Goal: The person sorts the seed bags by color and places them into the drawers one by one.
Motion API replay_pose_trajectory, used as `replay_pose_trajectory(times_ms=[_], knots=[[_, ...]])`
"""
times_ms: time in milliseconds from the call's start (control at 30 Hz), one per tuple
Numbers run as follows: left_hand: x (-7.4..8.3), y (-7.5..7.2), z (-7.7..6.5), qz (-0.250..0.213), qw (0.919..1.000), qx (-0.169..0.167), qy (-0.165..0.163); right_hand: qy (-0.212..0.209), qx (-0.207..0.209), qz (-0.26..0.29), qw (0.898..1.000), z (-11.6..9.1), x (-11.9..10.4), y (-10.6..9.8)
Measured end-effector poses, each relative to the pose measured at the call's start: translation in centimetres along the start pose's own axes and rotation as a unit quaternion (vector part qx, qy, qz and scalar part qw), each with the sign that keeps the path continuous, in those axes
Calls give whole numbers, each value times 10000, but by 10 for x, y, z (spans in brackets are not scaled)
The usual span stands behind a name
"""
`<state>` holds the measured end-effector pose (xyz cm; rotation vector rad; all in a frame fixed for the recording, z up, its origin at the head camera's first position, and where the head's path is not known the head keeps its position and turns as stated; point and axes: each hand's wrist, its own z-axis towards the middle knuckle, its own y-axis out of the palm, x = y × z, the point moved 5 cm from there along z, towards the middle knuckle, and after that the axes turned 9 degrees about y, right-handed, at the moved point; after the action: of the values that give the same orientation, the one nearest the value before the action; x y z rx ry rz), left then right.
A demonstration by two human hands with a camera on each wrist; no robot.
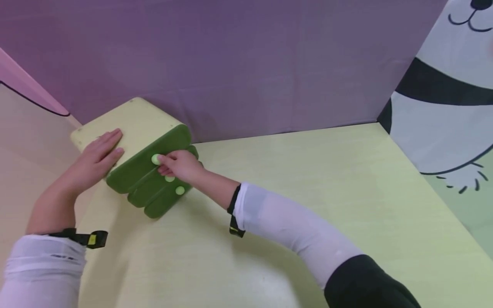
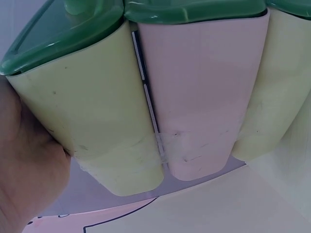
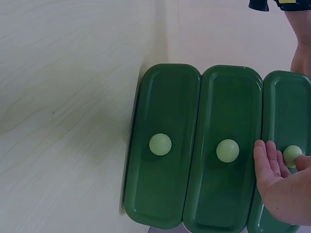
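A small three-drawer cabinet with a pale yellow top and green drawer fronts stands in the table's far left corner. My left hand rests on that top, fingers laid straight across it. With thumb and fingers, my right hand pinches the light green round knob of the top drawer. In the right wrist view, the middle drawer and bottom drawer lie flush in line, each with its own knob. The left wrist view shows the cabinet's pink middle section between two yellow ones.
The cabinet stands on a pale wood-look table. Behind it rises a purple wall panel, with a panda-like picture at the right. A dark cord runs along the left wall.
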<state>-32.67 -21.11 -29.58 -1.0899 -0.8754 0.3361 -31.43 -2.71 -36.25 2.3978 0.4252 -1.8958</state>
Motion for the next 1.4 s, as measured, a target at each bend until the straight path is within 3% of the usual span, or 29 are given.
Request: replay_pose_trajectory(times_ms=[567,900,1100,1267,1400], knots=[[0,1,-1,59,9999,-5,-81,-124,-81,-225,9996,4,0,0],[1,3,0,167,9998,25,-65,-257,31,-791,9965,3,1,-3],[2,0,-2,167,9998,92,-25,-252,-170,-749,9967,3,3,-4],[4,0,-4,75,9998,180,-107,-154,-414,-894,9950,0,7,-17],[7,1,-6,-123,9986,424,-295,-266,-445,-1706,9840,-11,12,-45]])
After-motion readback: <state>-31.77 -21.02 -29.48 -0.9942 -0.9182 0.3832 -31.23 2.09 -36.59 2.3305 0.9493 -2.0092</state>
